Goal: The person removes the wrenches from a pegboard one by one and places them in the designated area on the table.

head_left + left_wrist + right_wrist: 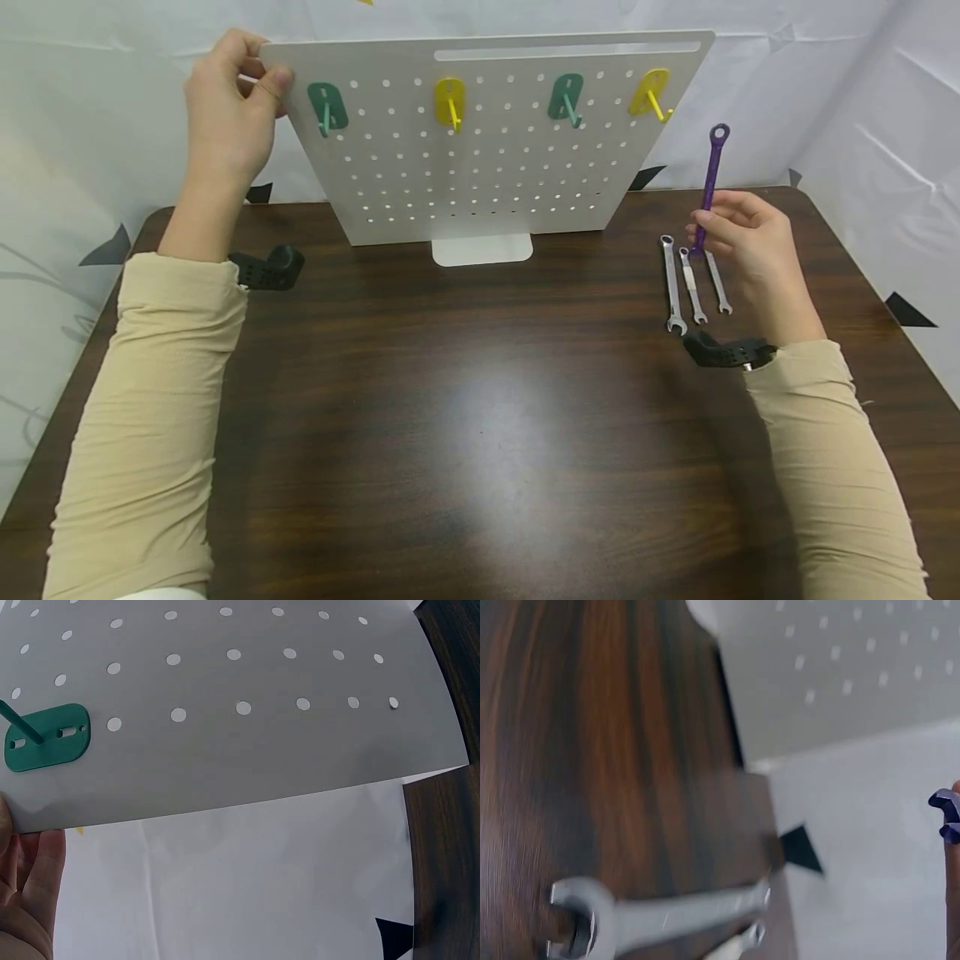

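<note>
At the upper left corner of a white pegboard (480,167), my left hand (232,108) pinches the board's edge between thumb and fingers. Two green and two yellow hooks line the board's upper part; one green hook (49,737) shows close up in the left wrist view. My right hand (750,229) holds a purple combination wrench (710,179) near its lower end, ring end up. Its open end (946,814) shows at the right edge of the right wrist view. Below that hand, silver wrenches lie on the table, the longest wrench (671,283) at the left.
The pegboard stands on a white base plate (483,250) at the back of the dark wooden table (480,417). White sheeting (862,108) covers the walls behind and beside it, with dark patches near the table edge.
</note>
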Tool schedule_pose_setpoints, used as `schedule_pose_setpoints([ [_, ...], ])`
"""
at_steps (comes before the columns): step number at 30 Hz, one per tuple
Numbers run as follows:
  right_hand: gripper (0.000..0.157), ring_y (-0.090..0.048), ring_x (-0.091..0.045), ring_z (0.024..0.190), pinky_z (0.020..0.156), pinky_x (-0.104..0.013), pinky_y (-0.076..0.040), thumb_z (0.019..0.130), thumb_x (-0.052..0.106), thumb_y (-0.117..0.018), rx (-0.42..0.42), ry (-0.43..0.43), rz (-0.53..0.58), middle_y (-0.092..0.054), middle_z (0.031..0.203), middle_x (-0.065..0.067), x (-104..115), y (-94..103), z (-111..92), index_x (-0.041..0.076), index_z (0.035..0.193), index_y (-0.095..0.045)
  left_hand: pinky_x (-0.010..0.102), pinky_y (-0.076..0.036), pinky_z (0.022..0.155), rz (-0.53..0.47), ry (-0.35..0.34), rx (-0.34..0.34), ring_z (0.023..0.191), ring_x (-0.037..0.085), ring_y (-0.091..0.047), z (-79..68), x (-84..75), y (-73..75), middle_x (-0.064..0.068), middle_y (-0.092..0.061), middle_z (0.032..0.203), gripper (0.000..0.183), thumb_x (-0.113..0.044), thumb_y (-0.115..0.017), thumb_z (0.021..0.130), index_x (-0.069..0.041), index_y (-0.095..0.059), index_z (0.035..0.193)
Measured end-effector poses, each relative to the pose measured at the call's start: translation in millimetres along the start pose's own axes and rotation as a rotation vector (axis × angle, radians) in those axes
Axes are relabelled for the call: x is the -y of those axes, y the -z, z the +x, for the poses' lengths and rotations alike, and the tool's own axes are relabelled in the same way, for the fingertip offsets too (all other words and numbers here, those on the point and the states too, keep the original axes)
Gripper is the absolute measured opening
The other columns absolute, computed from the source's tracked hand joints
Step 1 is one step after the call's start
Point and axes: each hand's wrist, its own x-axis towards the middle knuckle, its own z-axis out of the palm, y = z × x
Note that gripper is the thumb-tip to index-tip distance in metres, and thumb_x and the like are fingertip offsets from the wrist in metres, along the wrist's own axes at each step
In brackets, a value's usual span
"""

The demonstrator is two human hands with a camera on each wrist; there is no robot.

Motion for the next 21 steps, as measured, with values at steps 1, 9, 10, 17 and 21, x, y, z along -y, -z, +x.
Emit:
schedule_pose_setpoints([
  [1,0.013,-0.070,-0.010,0.066,0.062,-0.017,-0.060,0.082,-0.002,-0.071,-0.012,-0.017,-0.034,-0.069,0.074,0.001,-1.1,5.4,0.7,0.008,0.090,-0.067,0.014,-0.055,0.090,-0.002,0.001,-0.001,0.075,-0.014,-0.048,0.2,0.1,0.0,-0.022,-0.043,0.087,0.033,-0.029,-0.053,0.095,-0.008,-0.058,0.120],
  [9,0.017,-0.064,0.004,0.071,0.063,-0.008,-0.055,0.087,0.012,-0.069,-0.038,-0.151,-0.313,-0.068,0.077,0.015,-9.3,42.3,2.0,0.019,0.100,-0.060,0.013,-0.055,0.087,-0.013,0.008,0.002,0.073,-0.014,-0.049,0.2,0.2,0.6,-0.022,-0.044,0.086,0.032,-0.030,-0.054,0.094,-0.009,-0.059,0.119],
  [10,0.020,-0.064,0.005,0.073,0.064,-0.007,-0.054,0.087,0.013,-0.068,-0.031,-0.163,-0.336,-0.068,0.078,0.017,-10.3,46.0,1.9,0.017,0.104,-0.059,0.013,-0.055,0.087,-0.008,0.008,0.003,0.073,-0.014,-0.048,0.0,0.1,0.6,-0.023,-0.043,0.086,0.033,-0.030,-0.054,0.094,-0.009,-0.059,0.119],
  [17,0.052,-0.059,0.013,0.076,0.068,-0.004,-0.053,0.096,0.019,-0.055,0.030,-0.267,-0.642,-0.060,0.079,0.030,-14.5,66.1,4.9,0.003,0.142,-0.037,0.012,-0.055,0.086,0.003,-0.003,-0.005,0.072,-0.014,-0.048,-1.1,-0.5,-0.1,-0.022,-0.044,0.087,0.033,-0.030,-0.054,0.094,-0.008,-0.059,0.119],
  [21,0.065,-0.056,0.018,0.076,0.067,-0.003,-0.049,0.099,0.030,-0.049,0.054,-0.322,-0.812,-0.054,0.077,0.038,-16.9,75.4,5.1,-0.003,0.149,-0.024,0.012,-0.054,0.085,-0.010,0.001,-0.004,0.072,-0.014,-0.049,-1.0,-0.2,0.0,-0.021,-0.045,0.087,0.032,-0.030,-0.054,0.094,-0.009,-0.060,0.118],
])
